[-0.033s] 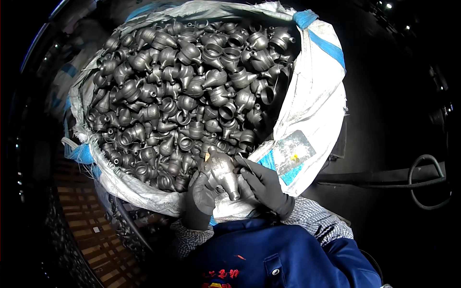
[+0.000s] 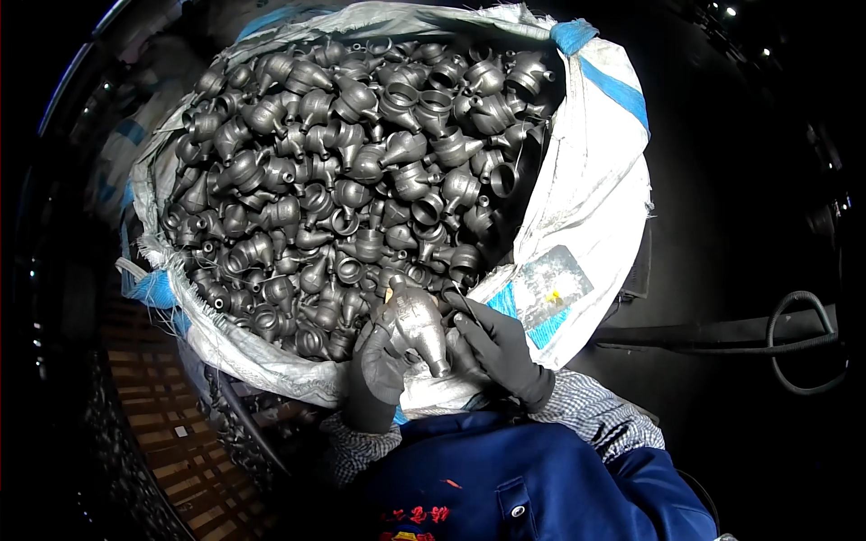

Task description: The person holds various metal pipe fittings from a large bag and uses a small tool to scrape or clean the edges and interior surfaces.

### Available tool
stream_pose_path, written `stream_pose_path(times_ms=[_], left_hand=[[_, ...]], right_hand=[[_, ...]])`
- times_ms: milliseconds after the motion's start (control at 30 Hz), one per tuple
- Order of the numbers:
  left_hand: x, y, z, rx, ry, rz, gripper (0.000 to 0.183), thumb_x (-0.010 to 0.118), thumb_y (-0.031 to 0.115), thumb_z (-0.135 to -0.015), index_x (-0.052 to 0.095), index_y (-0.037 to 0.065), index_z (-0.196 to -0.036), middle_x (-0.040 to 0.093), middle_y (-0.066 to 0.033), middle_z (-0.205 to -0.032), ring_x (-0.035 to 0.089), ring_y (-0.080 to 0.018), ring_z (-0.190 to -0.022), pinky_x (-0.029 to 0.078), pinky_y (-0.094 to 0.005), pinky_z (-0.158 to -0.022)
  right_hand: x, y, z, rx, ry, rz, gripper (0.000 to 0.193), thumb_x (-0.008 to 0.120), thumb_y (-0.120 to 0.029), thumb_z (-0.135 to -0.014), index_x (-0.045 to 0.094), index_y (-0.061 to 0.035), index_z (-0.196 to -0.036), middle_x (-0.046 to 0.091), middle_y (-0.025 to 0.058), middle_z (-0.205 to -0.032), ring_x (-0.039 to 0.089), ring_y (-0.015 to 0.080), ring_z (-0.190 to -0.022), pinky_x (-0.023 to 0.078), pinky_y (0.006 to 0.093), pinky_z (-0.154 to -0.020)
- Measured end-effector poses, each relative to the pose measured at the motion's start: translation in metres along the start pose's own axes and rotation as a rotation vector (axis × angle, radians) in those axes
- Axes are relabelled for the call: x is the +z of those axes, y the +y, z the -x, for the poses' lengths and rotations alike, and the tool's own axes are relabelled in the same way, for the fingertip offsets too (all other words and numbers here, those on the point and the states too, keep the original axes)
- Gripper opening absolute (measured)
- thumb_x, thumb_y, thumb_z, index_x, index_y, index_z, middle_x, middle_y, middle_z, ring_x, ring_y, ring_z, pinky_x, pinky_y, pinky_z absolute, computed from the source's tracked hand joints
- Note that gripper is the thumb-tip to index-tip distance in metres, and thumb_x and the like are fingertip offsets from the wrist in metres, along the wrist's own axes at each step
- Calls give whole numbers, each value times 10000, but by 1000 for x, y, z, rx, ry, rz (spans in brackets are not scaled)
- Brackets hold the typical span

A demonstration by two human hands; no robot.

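My left hand (image 2: 375, 371), in a dark grey glove, is closed around a bulb-shaped grey metal casting (image 2: 417, 326) with a narrow neck at each end. The casting is tilted, its lower neck toward my body. Close by on the right, my gloved right hand (image 2: 502, 350) has its thumb and fingers drawn together near the casting's side. A thin dark edge shows at those fingertips; what they hold is too small to make out. Many similar castings (image 2: 352, 194) lie heaped in a large white woven bag (image 2: 586, 171) just beyond my hands.
Blue straps (image 2: 574, 36) run along the bag's rolled rim. At the lower left stands a brown slatted crate or pallet (image 2: 180, 433) with small dark pieces near it. To the right are a dark bar (image 2: 686, 338) and a looped grey hose (image 2: 798, 343).
The fingers of my right hand have shifted very slightly beside the casting. My left hand and the casting stay in place.
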State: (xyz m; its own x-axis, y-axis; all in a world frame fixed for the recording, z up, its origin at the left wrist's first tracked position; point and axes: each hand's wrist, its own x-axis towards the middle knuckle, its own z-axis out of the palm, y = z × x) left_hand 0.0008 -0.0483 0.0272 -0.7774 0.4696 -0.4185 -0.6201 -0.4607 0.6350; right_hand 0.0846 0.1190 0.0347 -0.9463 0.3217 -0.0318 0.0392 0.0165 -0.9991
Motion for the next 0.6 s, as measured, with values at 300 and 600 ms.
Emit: stream_pose_path(times_ms=[300, 600], left_hand=[[-17, -23, 0, 269, -105, -81, 496, 480, 226, -979, 385, -34, -1391, 521, -167, -1317, 549, -271, -1193, 487, -432, -987], [-13, 9, 15, -151, -246, 321, 628, 526, 334, -966, 302, -17, -1437, 388, -239, -1439, 416, -423, -1312, 385, -626, -1044]], right_hand=[[-7, -13, 8, 481, -398, -121, 541, 703, -208, -867, 518, 26, -1319, 635, 35, -978, 563, 78, -861, 464, 234, -774], [-19, 26, 0, 442, -359, -314, 570, 736, -122, -810, 535, 0, -1329, 649, 36, -1068, 572, 71, -923, 463, 210, -824]])
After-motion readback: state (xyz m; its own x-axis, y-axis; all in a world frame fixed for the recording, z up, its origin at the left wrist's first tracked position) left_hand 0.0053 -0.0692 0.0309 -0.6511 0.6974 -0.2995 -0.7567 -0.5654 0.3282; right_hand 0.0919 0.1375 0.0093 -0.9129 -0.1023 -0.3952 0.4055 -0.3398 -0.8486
